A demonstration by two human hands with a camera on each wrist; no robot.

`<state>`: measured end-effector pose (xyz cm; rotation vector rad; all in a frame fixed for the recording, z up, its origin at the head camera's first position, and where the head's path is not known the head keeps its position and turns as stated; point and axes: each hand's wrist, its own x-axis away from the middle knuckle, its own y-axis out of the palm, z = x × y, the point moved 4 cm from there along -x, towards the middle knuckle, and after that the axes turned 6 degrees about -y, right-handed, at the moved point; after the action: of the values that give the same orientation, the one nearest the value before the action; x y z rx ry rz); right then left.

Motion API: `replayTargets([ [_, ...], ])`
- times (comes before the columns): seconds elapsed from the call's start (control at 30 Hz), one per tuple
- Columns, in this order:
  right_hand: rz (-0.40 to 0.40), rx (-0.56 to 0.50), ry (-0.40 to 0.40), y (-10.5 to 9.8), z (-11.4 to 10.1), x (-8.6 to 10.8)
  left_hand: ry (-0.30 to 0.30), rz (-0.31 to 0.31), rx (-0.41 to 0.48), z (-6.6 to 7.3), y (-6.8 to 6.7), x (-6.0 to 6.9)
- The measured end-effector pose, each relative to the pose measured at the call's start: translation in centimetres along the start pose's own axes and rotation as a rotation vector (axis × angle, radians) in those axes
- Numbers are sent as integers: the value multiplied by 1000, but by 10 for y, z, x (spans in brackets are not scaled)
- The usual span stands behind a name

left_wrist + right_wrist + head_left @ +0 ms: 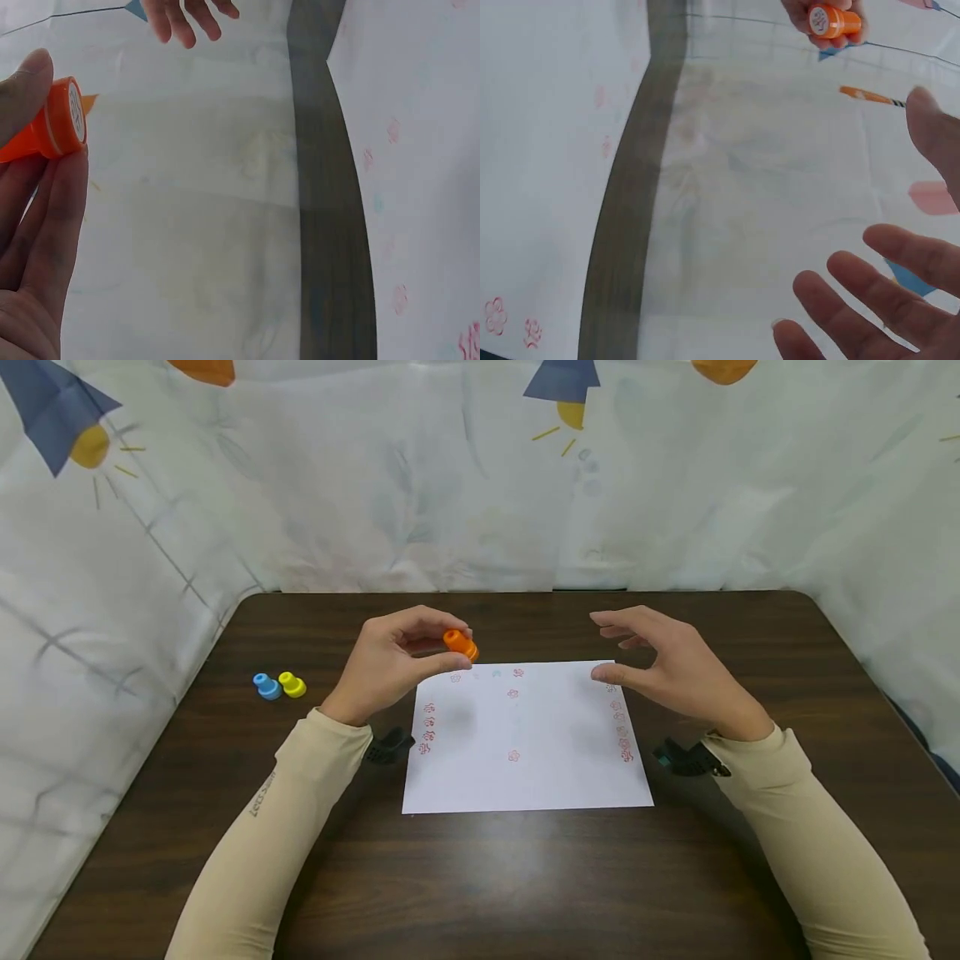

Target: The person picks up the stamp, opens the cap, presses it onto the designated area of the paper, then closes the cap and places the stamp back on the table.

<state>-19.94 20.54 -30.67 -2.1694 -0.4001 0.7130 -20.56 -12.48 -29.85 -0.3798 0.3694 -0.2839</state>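
An orange stamp [461,645] is pinched between the thumb and fingers of my left hand [405,652], above the paper's upper left corner. In the left wrist view the stamp [63,120] shows its round printed face, held in the left hand [37,247]. My right hand [667,664] hovers over the upper right corner of the white paper [555,785], fingers spread and holding nothing; the right wrist view shows this hand [900,300] empty too. Small red flower prints line the paper's left and right sides, with a few others in the middle and along the top.
A blue stamp [267,686] and a yellow stamp [292,684] stand side by side on the dark wooden table [510,885], left of the left hand. A pale patterned curtain [480,493] hangs behind the table and along its sides.
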Motion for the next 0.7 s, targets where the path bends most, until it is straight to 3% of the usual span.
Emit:
replayTargets([
  [0.17,113,-157,25,-4,-6,-4,36,-11,103,11,8,-6],
  [0.3,158,-302,72,-2,-9,-5,64,-15,165,17,15,-11],
  [0.43,194,-411,64,-1,-13,-5,80,-13,224,19,23,-13],
  [0.6,210,-512,61,7,-14,-5,37,31,348,15,32,-12],
  [0.7,188,-534,74,19,-15,-4,-4,42,378,9,38,-10],
])
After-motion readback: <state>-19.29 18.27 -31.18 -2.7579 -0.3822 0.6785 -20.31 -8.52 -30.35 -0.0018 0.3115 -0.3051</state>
